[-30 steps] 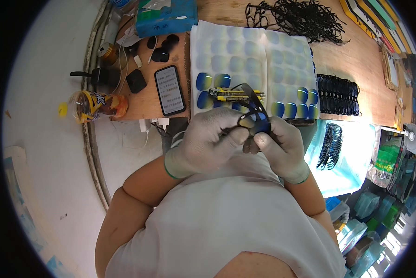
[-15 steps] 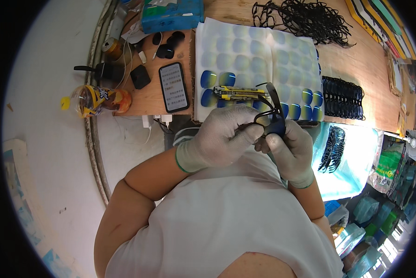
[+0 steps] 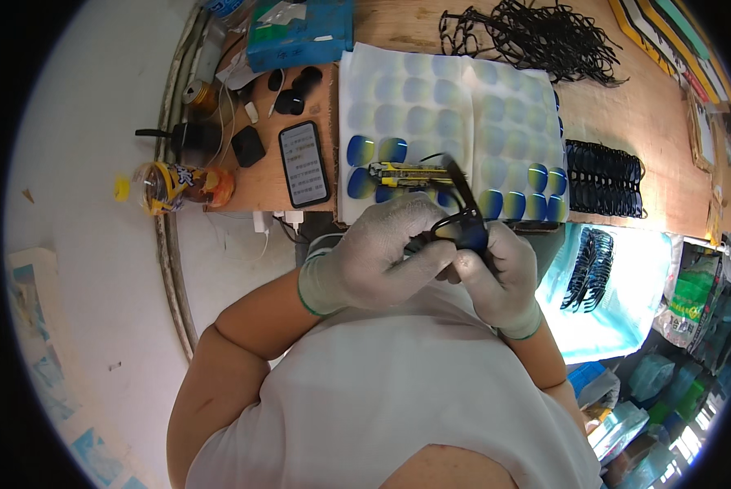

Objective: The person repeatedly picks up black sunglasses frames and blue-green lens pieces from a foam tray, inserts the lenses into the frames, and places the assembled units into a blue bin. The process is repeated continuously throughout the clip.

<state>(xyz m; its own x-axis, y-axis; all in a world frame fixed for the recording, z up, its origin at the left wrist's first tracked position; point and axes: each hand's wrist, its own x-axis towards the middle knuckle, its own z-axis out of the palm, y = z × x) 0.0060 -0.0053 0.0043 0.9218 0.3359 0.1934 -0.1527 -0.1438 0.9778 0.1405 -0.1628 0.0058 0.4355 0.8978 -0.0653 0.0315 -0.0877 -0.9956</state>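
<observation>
Both my hands wear pale grey gloves with green cuffs and meet over the near edge of the table. My left hand pinches a black glasses frame by its rim, with one temple arm sticking up and away from me. My right hand grips the other side of the frame, its thumb close to the left thumb. A dark blue lens shows at the rim between them; whether it is fully seated I cannot tell. Just beyond lies a yellow-and-black tool on the lens sheet.
Blue-yellow lenses lie on the sheet, some under a translucent cover. A phone, a drink bottle and a blue box are left. Black frames lie in a tangled pile, a stacked row and on blue plastic.
My hands have lowered slightly toward me with the glasses frame. The frame has tilted, its temple arm now leaning left, and the thumbs are closer together. The view has shifted a little.
</observation>
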